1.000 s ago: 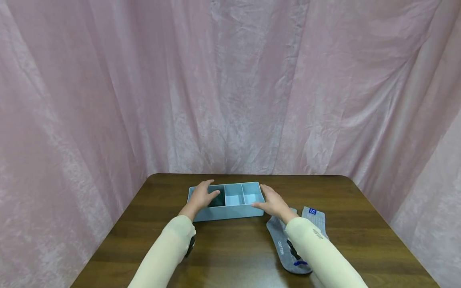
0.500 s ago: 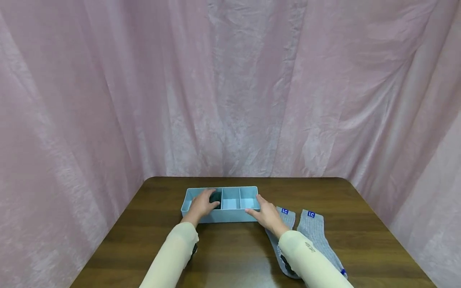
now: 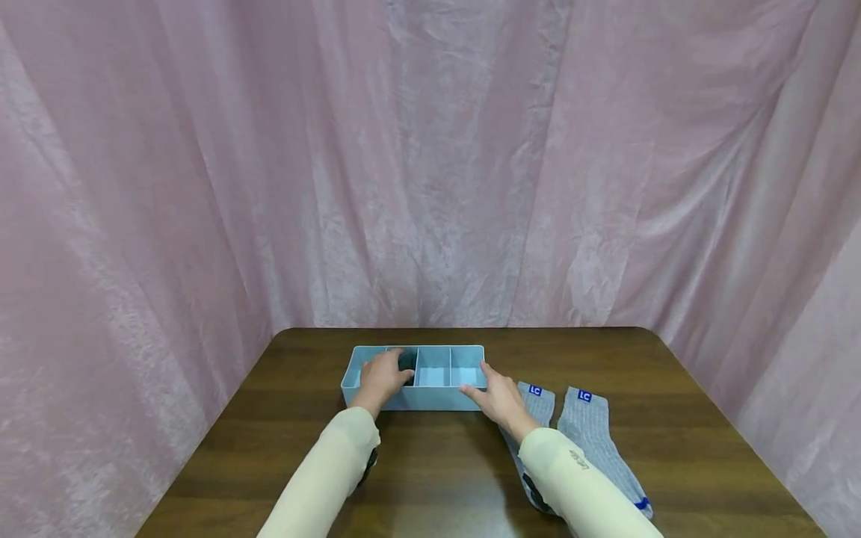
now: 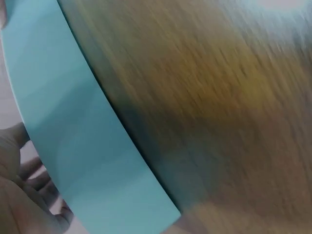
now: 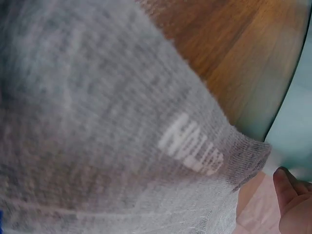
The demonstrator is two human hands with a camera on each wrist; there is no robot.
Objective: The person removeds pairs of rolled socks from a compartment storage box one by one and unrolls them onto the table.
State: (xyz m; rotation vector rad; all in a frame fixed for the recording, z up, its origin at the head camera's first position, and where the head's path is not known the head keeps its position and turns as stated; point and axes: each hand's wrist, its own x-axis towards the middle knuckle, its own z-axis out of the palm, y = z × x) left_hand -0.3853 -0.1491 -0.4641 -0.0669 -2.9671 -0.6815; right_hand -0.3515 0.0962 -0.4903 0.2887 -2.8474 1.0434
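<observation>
One box straighter, left hand lower

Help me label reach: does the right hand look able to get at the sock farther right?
Probably yes: the right hand is by the right end of the blue box, and nothing lies over the upper part of that sock.

Dark item in the box, partly behind the left hand

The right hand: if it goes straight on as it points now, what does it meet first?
The right hand would likely meet the blue box first, at its right end; they may already touch.
</observation>
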